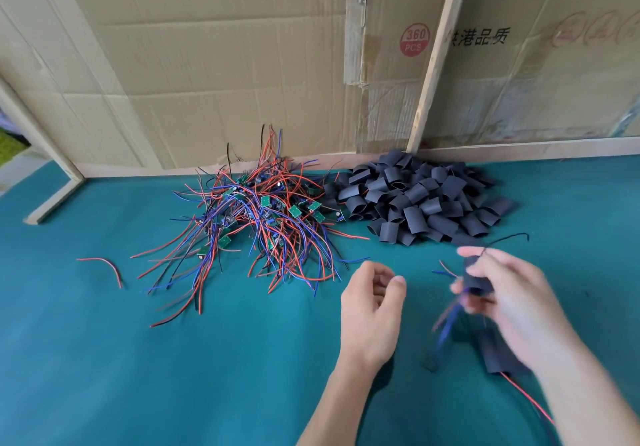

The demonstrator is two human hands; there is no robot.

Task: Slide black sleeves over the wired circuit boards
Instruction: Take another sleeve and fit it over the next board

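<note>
A tangled heap of small green circuit boards with red, blue and black wires (263,217) lies in the middle of the green table. To its right is a pile of short black sleeves (419,199). My right hand (502,300) grips a black sleeve (476,281) with wires hanging out below it and a black wire sticking up; it is blurred. My left hand (372,303) hovers beside it with loosely curled fingers, holding nothing. A sleeved board (498,355) with a red wire lies on the table under my right hand.
A green mat (173,359) covers the table. Cardboard sheets (225,64) and a leaning wooden slat (440,47) stand as a wall behind the piles. One loose red wire (104,265) lies alone at the left.
</note>
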